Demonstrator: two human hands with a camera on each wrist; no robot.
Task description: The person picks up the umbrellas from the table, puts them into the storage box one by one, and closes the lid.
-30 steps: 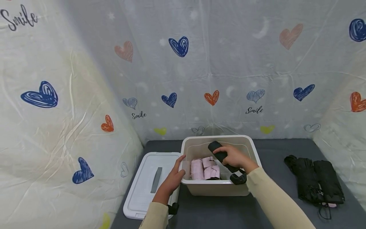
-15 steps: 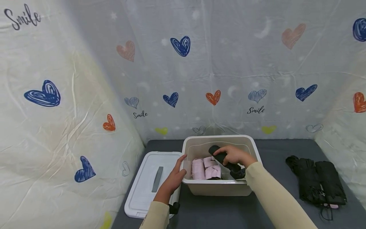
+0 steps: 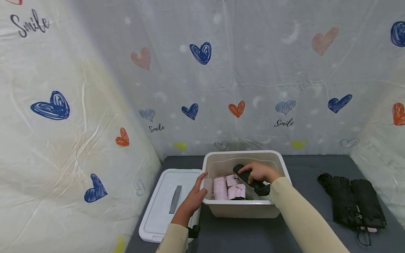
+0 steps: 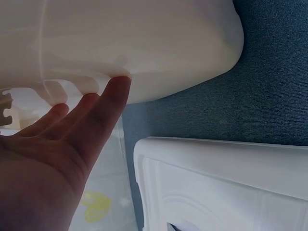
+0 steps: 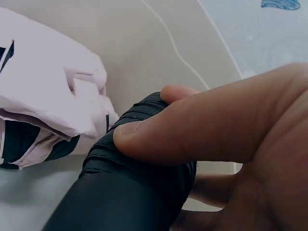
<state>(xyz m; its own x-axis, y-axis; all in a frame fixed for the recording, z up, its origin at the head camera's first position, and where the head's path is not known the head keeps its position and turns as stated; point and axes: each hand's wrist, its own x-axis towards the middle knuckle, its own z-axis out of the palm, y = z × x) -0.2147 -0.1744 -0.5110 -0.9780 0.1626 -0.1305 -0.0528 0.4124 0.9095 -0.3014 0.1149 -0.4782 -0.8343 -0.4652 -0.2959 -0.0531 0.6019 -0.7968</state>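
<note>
Black fabric, wrapped in close ridges, covers the roll (image 5: 120, 187) that the right hand (image 3: 262, 172) holds inside the box (image 3: 243, 211). The thumb presses along one side of the roll and the fingers curl round the other, so the grip has closed as far as the roll's thickness allows. The roll slants within the right half of the box, its far end leaning toward the left; whether its lower end touches the box floor cannot be told.

Beside it, in the left half of the box, sit three pink rolls (image 3: 220, 188), close together, with dark patches on some of them.

At the box's left side, the left hand (image 3: 191, 201) has its fingers nearly straight and spread a little, the tips resting against the outer wall just below the rim; it clasps nothing.

Left of the box a white lid (image 3: 158, 211) with a grey handle (image 3: 175, 199) lies on the dark table (image 3: 229, 233). Well to the right of the box, two black bundles (image 3: 343, 203) lie side by side, a cord loop (image 3: 364, 239) at their near end. Behind the box hangs a curtain (image 3: 218, 82) printed with hearts and "Smile".
</note>
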